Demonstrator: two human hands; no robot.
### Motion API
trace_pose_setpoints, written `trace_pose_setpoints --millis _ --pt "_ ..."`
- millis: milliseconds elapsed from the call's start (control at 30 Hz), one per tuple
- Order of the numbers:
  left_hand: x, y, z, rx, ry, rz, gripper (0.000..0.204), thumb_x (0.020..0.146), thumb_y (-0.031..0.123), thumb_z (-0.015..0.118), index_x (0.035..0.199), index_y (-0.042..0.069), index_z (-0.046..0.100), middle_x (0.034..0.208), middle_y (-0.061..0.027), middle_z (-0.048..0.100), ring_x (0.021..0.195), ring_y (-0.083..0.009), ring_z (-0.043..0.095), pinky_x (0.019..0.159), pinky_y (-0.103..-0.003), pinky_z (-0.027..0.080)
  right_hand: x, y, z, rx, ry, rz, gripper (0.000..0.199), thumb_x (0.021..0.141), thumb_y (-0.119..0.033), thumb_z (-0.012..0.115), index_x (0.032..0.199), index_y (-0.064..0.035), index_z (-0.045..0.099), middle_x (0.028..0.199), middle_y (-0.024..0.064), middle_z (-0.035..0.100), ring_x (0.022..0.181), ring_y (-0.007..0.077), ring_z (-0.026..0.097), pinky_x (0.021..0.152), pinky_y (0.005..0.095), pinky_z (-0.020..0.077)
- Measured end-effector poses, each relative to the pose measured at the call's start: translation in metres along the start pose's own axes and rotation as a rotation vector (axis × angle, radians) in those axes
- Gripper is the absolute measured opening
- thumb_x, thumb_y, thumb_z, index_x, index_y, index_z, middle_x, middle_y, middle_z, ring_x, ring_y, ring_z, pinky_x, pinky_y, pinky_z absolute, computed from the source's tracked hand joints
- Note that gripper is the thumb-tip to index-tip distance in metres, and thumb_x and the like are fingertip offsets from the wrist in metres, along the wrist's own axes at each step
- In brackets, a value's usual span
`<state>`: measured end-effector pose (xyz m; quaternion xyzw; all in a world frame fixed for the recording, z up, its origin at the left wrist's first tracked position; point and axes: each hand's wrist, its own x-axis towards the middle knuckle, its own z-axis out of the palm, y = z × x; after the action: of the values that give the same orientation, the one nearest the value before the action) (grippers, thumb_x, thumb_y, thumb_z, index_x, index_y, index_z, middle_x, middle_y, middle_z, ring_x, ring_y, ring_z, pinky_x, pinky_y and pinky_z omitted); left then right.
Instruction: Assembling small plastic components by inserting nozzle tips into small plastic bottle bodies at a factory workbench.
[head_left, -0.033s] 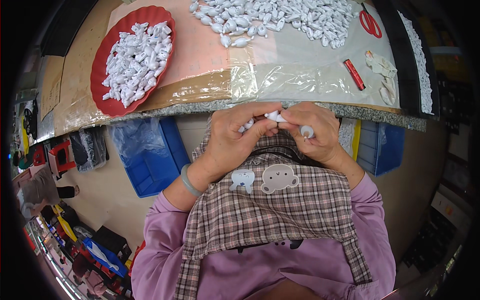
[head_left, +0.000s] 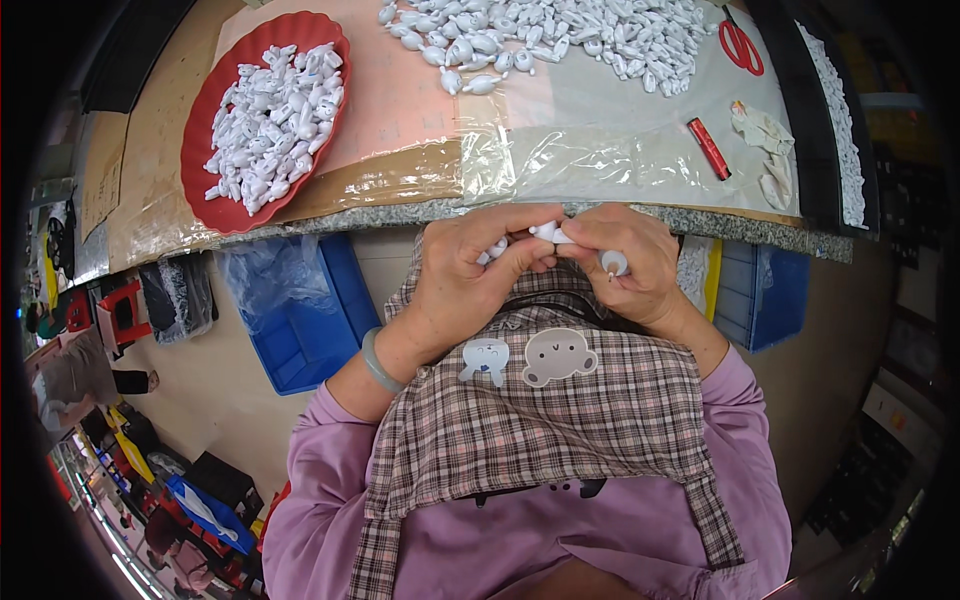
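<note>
Just in front of the table edge, my two hands meet over a small white plastic figure piece (head_left: 545, 232). My left hand (head_left: 452, 278) is closed, pinching its left side, with more white plastic (head_left: 494, 251) showing between the fingers. My right hand (head_left: 645, 258) pinches the other side between thumb and finger. Tucked in its curled fingers is a white round-ended object with a thin pointed tip (head_left: 613, 264), perhaps a small applicator bottle; its body is mostly hidden. Similar white pieces (head_left: 270, 125) fill a red scalloped dish (head_left: 195, 150) at the left.
A large heap of white pieces (head_left: 620, 40) covers the table's far side. Red-handled scissors (head_left: 740, 50), a red tube (head_left: 709, 150) and crumpled tissue (head_left: 768, 138) lie at right. Below the stone table edge (head_left: 340, 222) stand blue crates (head_left: 295, 350), one at each side.
</note>
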<state>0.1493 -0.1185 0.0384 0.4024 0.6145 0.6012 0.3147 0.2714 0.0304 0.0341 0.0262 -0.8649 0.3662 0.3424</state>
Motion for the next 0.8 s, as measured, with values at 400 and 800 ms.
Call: trace_pose_setpoints --millis 400,800 --pt "-0.0005 -0.0003 0.0015 0.008 0.005 -0.027 0.026 0.084 -0.004 0.064 0.110 -0.002 0.064 0.093 -0.0111 0.069 0.076 -0.0136 0.068 0.067 -0.022 0.055 -0.0040 0.0027 0.0020 0.010 0.001 0.030 0.023 0.074 -0.003 0.075 0.093 -0.0037 0.063 0.076 0.0105 0.067 0.065 0.0237 0.067 0.055 0.0290 0.0512" --pt "0.0052 -0.0071 -0.0053 -0.137 -0.026 0.003 0.027 0.085 -0.001 0.063 0.112 -0.002 0.062 0.107 -0.0140 0.067 0.084 -0.0136 0.066 0.073 -0.024 0.055 0.0007 0.0046 0.0030 0.007 0.002 0.001 0.025 0.073 -0.002 0.076 0.095 -0.0029 0.063 0.078 0.0112 0.067 0.067 0.0230 0.067 0.057 0.0285 0.0516"
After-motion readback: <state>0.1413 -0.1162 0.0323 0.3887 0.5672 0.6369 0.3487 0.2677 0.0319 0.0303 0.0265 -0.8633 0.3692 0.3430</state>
